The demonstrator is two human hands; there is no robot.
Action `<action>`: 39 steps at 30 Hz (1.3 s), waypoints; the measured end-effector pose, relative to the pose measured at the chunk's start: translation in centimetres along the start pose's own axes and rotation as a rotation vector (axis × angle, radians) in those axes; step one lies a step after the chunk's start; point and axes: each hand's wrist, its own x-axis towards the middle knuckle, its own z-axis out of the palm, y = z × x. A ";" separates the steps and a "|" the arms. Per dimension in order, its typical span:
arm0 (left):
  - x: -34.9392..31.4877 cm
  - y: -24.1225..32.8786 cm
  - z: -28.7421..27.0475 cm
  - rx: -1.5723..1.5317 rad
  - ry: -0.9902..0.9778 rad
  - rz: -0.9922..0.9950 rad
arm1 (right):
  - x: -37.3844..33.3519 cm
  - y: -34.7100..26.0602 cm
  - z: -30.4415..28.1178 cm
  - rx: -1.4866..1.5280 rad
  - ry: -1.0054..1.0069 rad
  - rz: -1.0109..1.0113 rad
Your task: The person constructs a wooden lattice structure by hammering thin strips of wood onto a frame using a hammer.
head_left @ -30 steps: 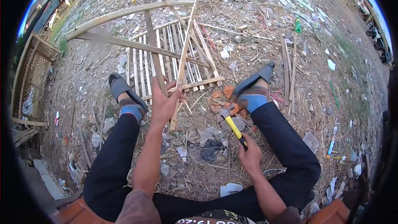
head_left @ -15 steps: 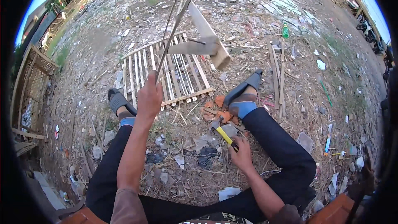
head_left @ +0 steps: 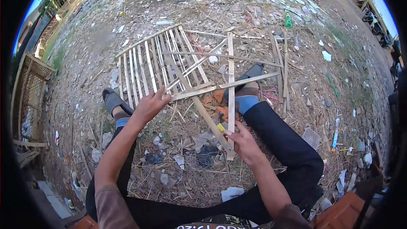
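A star-shaped frame of crossed wooden slats (head_left: 231, 65) lies tilted before me, partly over a slatted wooden rack (head_left: 148, 65) on the ground. My left hand (head_left: 150, 105) is closed at the star's left point, where two slat ends meet. Close to its near point, my right hand (head_left: 246, 144) grips a slat, thumb across it. A hammer (head_left: 221, 127) lies behind the near slats; only a bit of its yellow handle shows clearly. Broken orange brick pieces (head_left: 218, 96) are just beyond the hammer.
My legs stretch either side, a grey slipper (head_left: 113, 101) on the left foot. Loose wooden strips (head_left: 285, 72) lie right of the star. A green bottle (head_left: 288, 20) is farther off. A lattice panel (head_left: 34, 97) leans at far left. Rubble and litter cover the ground.
The star frame has swung down from upright to nearly flat. My left hand has come lower with it. My right hand has left the hammer handle and taken hold of a slat.
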 end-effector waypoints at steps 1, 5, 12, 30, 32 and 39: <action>-0.4 -0.2 0.8 -0.006 -0.006 0.004 | 0.4 0.9 0.3 0.004 0.006 0.006; -2.7 -2.0 2.8 0.018 -0.008 0.054 | 1.1 5.0 2.5 -0.114 0.058 0.081; -3.8 -6.4 3.1 0.072 -0.072 0.040 | 3.9 11.2 5.9 -0.107 0.038 -0.058; -7.3 -13.6 2.2 -0.088 -0.020 0.005 | 3.8 14.5 10.4 -0.666 -0.160 -0.243; -7.9 -13.3 3.0 -0.097 -0.029 0.003 | 1.2 11.9 7.4 -0.871 -0.086 -0.375; -7.6 -11.8 5.5 -0.134 -0.027 -0.067 | -3.0 8.2 -3.9 -1.832 0.473 -0.433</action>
